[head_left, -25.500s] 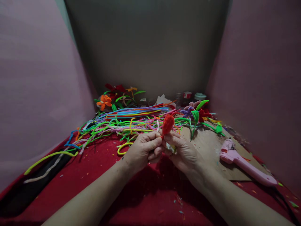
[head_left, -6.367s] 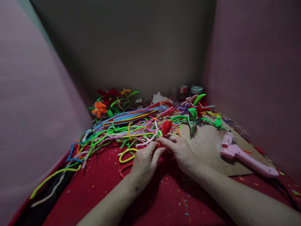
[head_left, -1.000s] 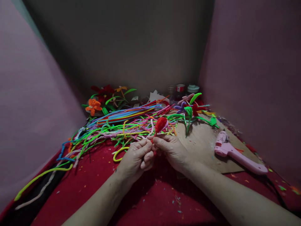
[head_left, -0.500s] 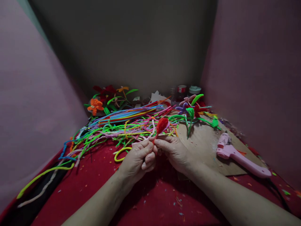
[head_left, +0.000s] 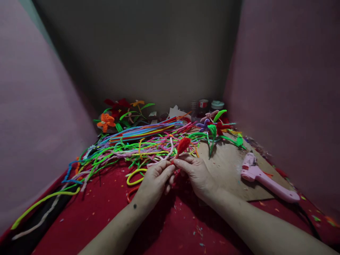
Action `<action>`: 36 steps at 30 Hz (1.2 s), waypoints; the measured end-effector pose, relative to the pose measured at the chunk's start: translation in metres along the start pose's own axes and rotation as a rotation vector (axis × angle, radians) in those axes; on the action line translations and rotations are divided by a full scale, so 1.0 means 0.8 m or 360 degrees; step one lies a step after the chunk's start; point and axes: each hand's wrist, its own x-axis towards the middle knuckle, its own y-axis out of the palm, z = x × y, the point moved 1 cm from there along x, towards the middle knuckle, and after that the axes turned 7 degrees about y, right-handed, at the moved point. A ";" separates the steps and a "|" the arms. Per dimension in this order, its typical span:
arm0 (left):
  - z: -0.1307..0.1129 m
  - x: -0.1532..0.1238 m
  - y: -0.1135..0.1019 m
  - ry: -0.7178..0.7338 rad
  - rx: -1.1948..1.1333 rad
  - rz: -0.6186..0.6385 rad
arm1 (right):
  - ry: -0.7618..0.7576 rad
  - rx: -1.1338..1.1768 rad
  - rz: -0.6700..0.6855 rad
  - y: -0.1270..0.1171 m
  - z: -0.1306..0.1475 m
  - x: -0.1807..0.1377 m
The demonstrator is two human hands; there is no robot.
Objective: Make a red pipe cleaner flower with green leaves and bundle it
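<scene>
A red fuzzy pipe-cleaner petal (head_left: 183, 145) stands tilted up between my hands, its narrow twisted end at my fingertips. My left hand (head_left: 158, 179) pinches that lower end between thumb and fingers. Close against it, my right hand (head_left: 196, 175) also pinches the stem end with thumb and forefinger. Fingers cover the lowest part of the petal. Beside my left hand lie a yellow loop (head_left: 132, 178) and a red loop (head_left: 132, 194), the red one partly hidden by the wrist.
Loose coloured pipe cleaners (head_left: 124, 150) spread across the red cloth (head_left: 98, 205). Finished flowers (head_left: 106, 122) stand at the back left, others (head_left: 204, 125) at the back right. A pink glue gun (head_left: 268, 180) rests on a brown board (head_left: 225, 166). Jars (head_left: 217, 105) stand behind.
My left hand has turned, showing more of its wrist, and its fingers have shifted on the petal's stem. The whole view has moved slightly. Both hands still hold the red petal.
</scene>
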 end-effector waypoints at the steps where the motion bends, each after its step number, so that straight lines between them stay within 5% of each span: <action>1: 0.000 0.000 0.000 -0.0010 0.0000 -0.0007 | -0.0015 -0.0005 -0.0010 0.000 0.000 0.000; 11: -0.004 -0.002 0.001 0.0004 -0.0038 -0.0041 | 0.0004 -0.0028 0.0043 0.001 0.001 -0.002; 20: 0.009 0.000 -0.004 -0.0233 -0.0951 0.0244 | 0.0061 0.0044 0.0141 0.001 0.002 0.000; 25: 0.008 0.001 -0.004 -0.0214 -0.1107 0.0361 | 0.0161 0.0140 0.0263 -0.001 0.001 0.001; 28: 0.005 0.001 -0.002 -0.0164 -0.0922 0.0335 | 0.0181 0.0204 0.0264 0.000 0.001 0.000; 32: -0.001 -0.005 0.003 0.0056 -0.0183 0.0124 | 0.0193 0.0200 0.0354 0.004 0.001 -0.002; 36: 0.002 -0.011 0.005 0.0459 0.0495 -0.0239 | 0.0087 0.0232 0.0055 0.005 0.003 -0.003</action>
